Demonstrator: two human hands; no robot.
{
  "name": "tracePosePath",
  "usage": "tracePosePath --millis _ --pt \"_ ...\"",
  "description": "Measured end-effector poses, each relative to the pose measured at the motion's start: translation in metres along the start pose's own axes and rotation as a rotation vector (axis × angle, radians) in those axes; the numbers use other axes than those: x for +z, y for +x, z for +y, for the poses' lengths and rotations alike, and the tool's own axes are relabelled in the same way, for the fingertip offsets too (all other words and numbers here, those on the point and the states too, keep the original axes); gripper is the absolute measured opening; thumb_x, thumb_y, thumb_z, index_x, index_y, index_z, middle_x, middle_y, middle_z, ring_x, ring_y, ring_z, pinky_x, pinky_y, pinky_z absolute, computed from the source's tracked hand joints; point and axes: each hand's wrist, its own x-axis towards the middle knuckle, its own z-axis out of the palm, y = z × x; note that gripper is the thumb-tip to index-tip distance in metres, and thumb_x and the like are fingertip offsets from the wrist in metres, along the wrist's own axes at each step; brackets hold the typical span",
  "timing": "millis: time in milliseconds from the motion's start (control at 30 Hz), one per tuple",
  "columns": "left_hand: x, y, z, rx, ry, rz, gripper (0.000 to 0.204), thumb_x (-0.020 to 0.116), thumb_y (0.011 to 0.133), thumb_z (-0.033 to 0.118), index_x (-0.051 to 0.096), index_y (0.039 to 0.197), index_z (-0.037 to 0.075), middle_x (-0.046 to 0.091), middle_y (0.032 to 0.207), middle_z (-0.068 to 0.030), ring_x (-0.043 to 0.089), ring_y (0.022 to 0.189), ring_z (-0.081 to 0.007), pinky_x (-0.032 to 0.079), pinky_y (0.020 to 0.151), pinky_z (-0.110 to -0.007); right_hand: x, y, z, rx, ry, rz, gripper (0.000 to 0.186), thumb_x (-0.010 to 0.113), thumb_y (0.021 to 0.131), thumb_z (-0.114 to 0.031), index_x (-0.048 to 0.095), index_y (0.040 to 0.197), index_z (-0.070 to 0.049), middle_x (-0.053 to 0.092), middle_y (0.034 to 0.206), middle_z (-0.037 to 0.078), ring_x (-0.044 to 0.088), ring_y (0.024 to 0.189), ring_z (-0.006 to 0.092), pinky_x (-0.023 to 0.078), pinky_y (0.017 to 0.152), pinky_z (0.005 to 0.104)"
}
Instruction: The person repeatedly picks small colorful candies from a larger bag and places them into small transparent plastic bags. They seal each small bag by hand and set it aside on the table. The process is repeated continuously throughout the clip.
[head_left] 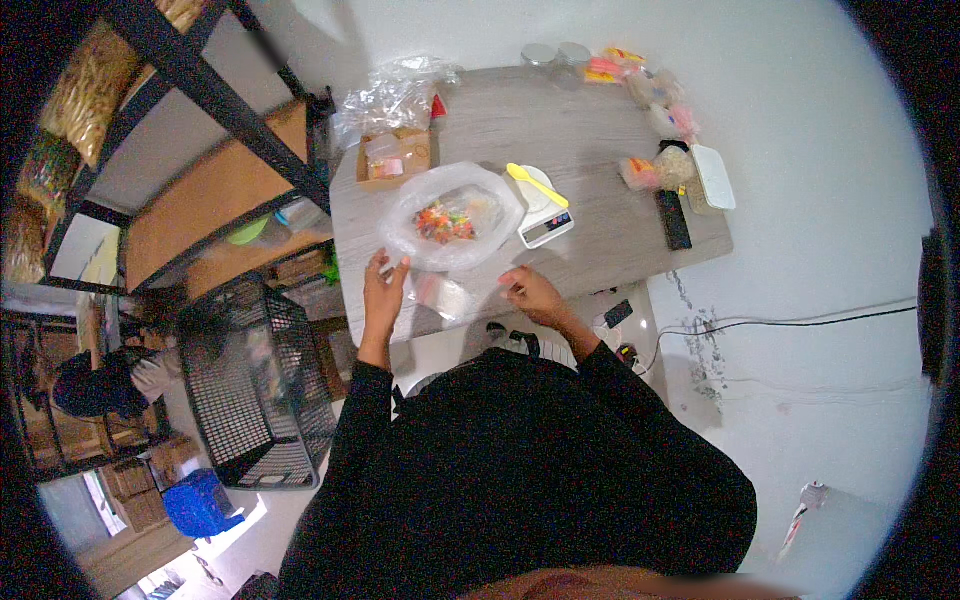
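A clear plastic bag (395, 222) lies wide open on the table, with small mixed pieces (447, 222) in red, orange and green inside. My left hand (384, 292) is at its near left edge, thumb and fingers apart, holding nothing visible. My right hand (537, 297) is above the table's near edge with curled fingers; whether anything is pinched in them is hidden. Between my hands sits a small clear packet (445, 298) with whitish contents. Just right of the bag stands a white kitchen scale (546, 230), a yellow spoon (538, 185) lying across its top.
A cardboard box (395, 162) and crumpled clear plastic (385, 100) occupy the table's far left. Several packets, a lidded container (712, 180) and a black oblong object (674, 220) line the right side. Left are shelves (220, 200), a black crate (235, 400) and another person (105, 382).
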Motion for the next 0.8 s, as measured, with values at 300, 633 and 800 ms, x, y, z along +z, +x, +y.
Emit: tracePosePath --millis 300,633,800 --pt "0.039 0.07 -0.013 -0.259 -0.282 0.134 0.113 0.084 0.066 0.031 0.008 0.146 0.002 0.033 0.139 -0.0263 0.045 0.121 -0.0374 0.046 0.094 -0.044 -0.011 0.091 0.038 0.489 0.56 -0.004 0.078 0.069 0.081 -0.047 0.037 0.13 0.004 0.053 0.117 0.01 0.052 0.106 0.0208 0.048 0.079 0.036" --pt "0.065 0.093 -0.029 -0.143 -0.459 -0.003 0.058 0.066 0.073 0.004 0.045 0.128 0.001 0.06 0.115 -0.0119 0.061 0.098 -0.0261 0.05 0.083 -0.039 0.017 0.131 0.014 0.173 0.925 0.144 0.056 0.062 0.078 -0.003 0.041 0.131 -0.003 0.056 0.119 0.009 0.057 0.102 0.0194 0.048 0.083 0.0317" --pt "0.057 0.096 -0.042 -0.227 -0.468 0.007 0.051 0.061 0.073 -0.001 0.052 0.123 -0.002 0.062 0.115 -0.0136 0.06 0.101 -0.0223 0.048 0.086 -0.032 -0.013 0.137 0.028 0.258 0.495 0.048 0.058 0.061 0.079 -0.003 0.039 0.133 -0.003 0.056 0.118 0.011 0.057 0.1 0.0206 0.048 0.081 0.0324"
